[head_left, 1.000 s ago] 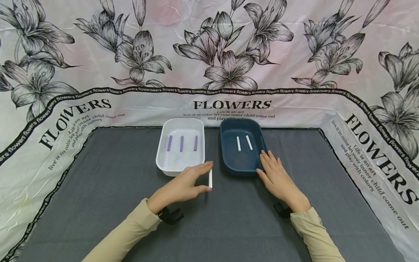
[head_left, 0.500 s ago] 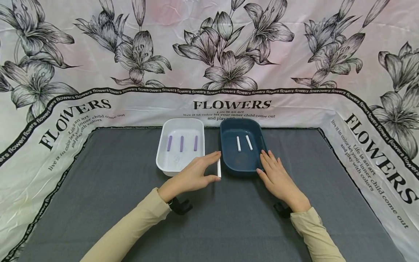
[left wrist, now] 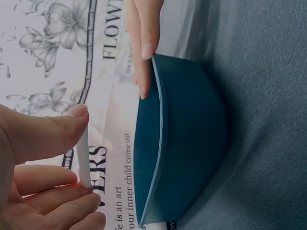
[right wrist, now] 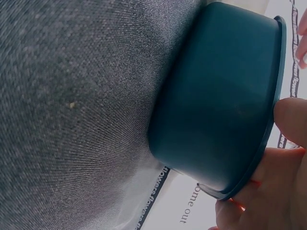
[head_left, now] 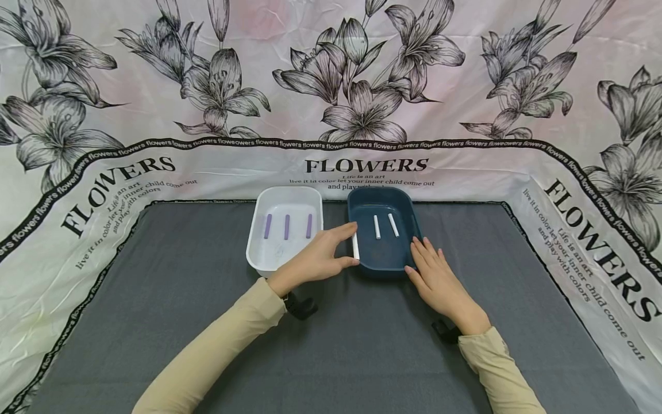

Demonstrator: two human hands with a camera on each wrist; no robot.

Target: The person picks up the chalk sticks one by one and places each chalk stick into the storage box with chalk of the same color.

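My left hand [head_left: 316,257] pinches a white chalk stick [head_left: 355,247] lengthwise between thumb and fingers, over the left rim of a dark blue bin [head_left: 380,261]. In the left wrist view the chalk [left wrist: 83,160] spans from thumb tip to fingertips, apart from the bin's wall [left wrist: 192,139]. Two more white chalk sticks [head_left: 377,227] [head_left: 393,225] lie inside the blue bin. My right hand [head_left: 439,279] rests on that bin's near right corner, fingers fairly straight along the rim and thumb at the near edge; the right wrist view shows the thumb [right wrist: 290,120] against the rim.
Left of the blue bin stands a white bin [head_left: 266,261] holding three purple chalk sticks [head_left: 287,227], partly behind my left hand. Both bins sit on a grey cloth [head_left: 362,356]. A white floral cloth [head_left: 233,167] rises behind them.
My left hand has carried the white chalk stick forward and to the right, from beside the white bin to the blue bin's left rim. The right hand and both bins have stayed put.
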